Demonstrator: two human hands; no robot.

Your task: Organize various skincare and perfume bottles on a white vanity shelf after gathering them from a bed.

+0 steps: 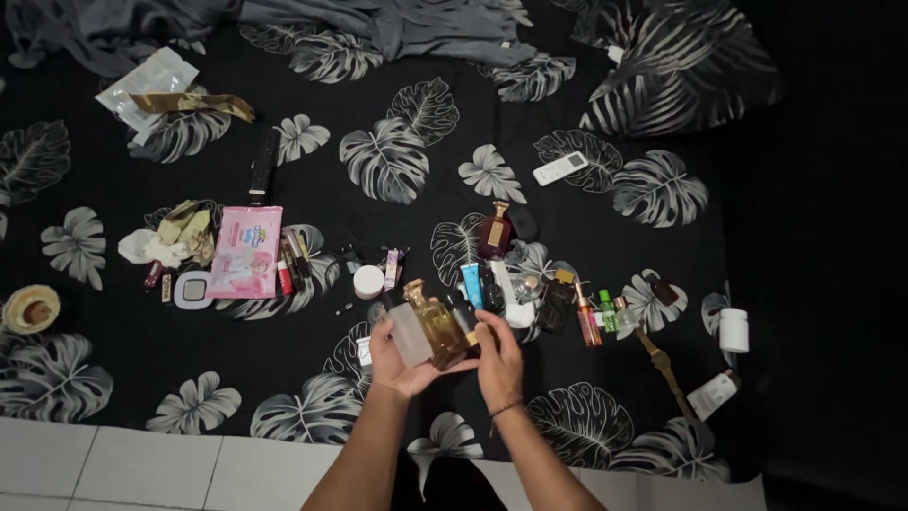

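Left hand: palm up under 2 bottles, fingers curled round them from below, gripping.
Right hand: fingers pressed together against the right side of the amber bottle, a thin band on the wrist.
Amber bottle: square, gold cap, tilted left, held between both hands above the sheet.
Frosted bottle: pale, flat, lying against the amber bottle's left face, in the left palm.
Sheet: black with grey leaf print, spread under everything; white tiles along its near edge.
Just beyond the hands: white jar, blue tube, dark red bottle standing upright.
Right of the hands: a row of small bottles, 1 orange, 1 green; a white tub well apart at the sheet's edge.
Left of the hands: pink pack lying flat, compact mirror just beside it, black remote further up.
Far side: white remote, grey cloth bunched at the top.
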